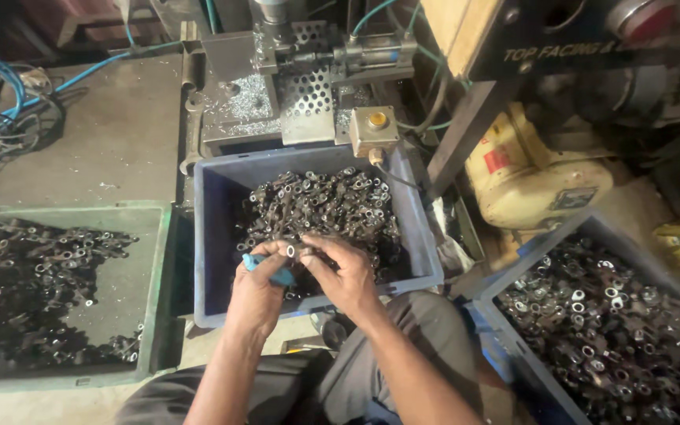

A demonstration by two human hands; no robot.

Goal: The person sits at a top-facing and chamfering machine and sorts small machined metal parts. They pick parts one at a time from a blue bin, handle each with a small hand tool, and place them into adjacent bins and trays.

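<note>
Both gripping: left hand (257, 293) blue tool (271, 270); right hand (345, 273) metal part (291, 251); over blue crate (212, 236).

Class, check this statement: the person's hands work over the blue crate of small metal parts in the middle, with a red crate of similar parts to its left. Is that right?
Not quite. The crate on the left is green, not red, as the head view shows. The rest stands: both hands, left and right, work over the middle blue crate of small metal parts.

Three bins (214, 197) abreast — machine (301, 86) behind the middle.
</note>
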